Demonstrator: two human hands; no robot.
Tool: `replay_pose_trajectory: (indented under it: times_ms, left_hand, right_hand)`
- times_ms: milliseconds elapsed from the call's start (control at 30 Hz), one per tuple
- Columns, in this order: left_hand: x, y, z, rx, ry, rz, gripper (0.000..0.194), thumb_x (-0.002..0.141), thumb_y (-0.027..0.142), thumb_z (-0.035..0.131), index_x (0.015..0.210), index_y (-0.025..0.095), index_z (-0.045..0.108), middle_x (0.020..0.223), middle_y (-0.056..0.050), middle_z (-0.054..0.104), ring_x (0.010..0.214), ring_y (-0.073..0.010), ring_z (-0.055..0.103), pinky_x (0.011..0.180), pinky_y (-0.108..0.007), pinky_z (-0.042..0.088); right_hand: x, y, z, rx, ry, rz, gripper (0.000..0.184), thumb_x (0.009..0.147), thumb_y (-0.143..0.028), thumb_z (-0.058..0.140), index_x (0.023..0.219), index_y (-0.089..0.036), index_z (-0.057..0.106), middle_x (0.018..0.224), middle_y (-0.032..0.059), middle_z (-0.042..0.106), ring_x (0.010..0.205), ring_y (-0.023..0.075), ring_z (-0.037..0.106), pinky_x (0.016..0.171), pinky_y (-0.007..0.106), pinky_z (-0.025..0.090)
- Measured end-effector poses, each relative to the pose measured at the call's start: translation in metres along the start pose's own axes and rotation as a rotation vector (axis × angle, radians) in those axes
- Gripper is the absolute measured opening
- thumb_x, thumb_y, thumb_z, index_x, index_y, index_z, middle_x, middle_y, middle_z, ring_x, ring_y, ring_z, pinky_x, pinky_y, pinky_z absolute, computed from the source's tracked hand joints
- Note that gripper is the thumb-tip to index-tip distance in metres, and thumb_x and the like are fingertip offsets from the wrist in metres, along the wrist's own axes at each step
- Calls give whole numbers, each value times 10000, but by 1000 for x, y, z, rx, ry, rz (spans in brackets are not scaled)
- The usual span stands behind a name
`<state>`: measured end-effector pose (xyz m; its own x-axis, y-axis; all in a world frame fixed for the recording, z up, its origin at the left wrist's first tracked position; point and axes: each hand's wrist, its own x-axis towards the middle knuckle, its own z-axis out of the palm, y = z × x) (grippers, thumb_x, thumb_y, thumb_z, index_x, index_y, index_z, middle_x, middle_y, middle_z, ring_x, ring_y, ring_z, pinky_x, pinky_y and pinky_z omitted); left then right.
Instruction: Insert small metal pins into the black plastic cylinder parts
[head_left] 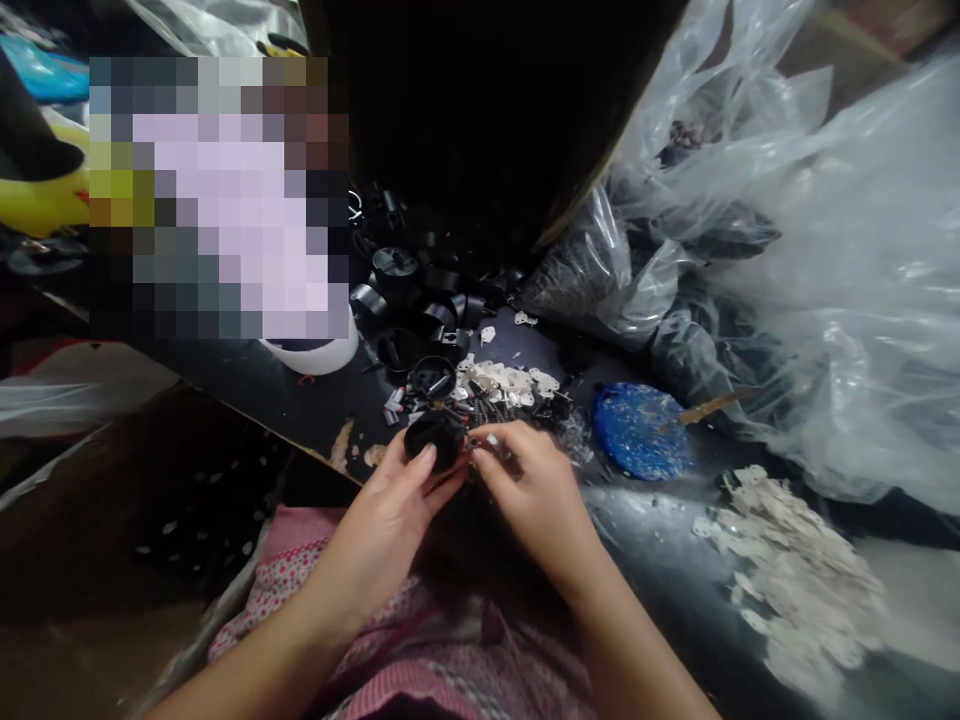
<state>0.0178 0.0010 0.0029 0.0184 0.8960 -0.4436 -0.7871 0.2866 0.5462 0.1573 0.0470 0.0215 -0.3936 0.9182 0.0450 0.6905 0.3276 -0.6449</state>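
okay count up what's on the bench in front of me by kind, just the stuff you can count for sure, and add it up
Blue round lid: 1
White cup: 1
Heaps of small white flat pieces, one by the black parts, one at the right: 2
Black round part held in the left hand: 1
Total: 5
The loose black parts behind are too dark to count.

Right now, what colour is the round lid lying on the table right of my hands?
Blue, with pale speckles; the round lid shows best in the head view, the only one.
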Motion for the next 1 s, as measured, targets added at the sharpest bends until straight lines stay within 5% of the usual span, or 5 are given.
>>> replay_pose_trajectory:
  times_ms: [400,600,767,900,1000]
  left_hand:
    - [-8,0,-5,91,32,29,160,886,248,576,1026,244,653,1096,-12,688,1034,-168,616,913,-319,522]
    - [-11,0,-7,164,57,98,184,850,283,627,1030,261,658,1068,-3,676,1009,-169,608,848,-282,543]
    - [-11,3,-15,160,95,157,174,856,280,620,1025,260,652,1066,-3,678,1050,-178,595,921,-336,519]
    - [-8,6,-16,110,150,197,196,858,266,615,1052,285,642,1128,15,668,1056,-171,603,994,-382,470]
    - [-6,7,-14,80,145,206,235,860,269,612,1093,288,627,1208,9,645,1079,-181,602,1020,-394,443]
  right_hand:
    - [-6,0,-13,220,-117,29,146,873,-247,585,991,-260,670,944,9,662,903,164,593,798,317,385]
    - [1,-10,-15,39,-205,-29,112,852,-200,578,921,-226,662,868,-10,654,825,146,576,733,303,342]
    - [6,-14,-13,-42,-239,-91,214,891,-249,545,1086,-279,628,962,-18,676,883,136,598,766,289,362]
    - [31,-14,-2,-394,-158,-55,193,917,-241,464,927,-180,647,950,78,664,872,216,609,826,397,359]
    - [51,-17,8,-452,-149,-49,163,852,-155,486,909,-123,635,951,152,659,818,260,613,870,495,322]
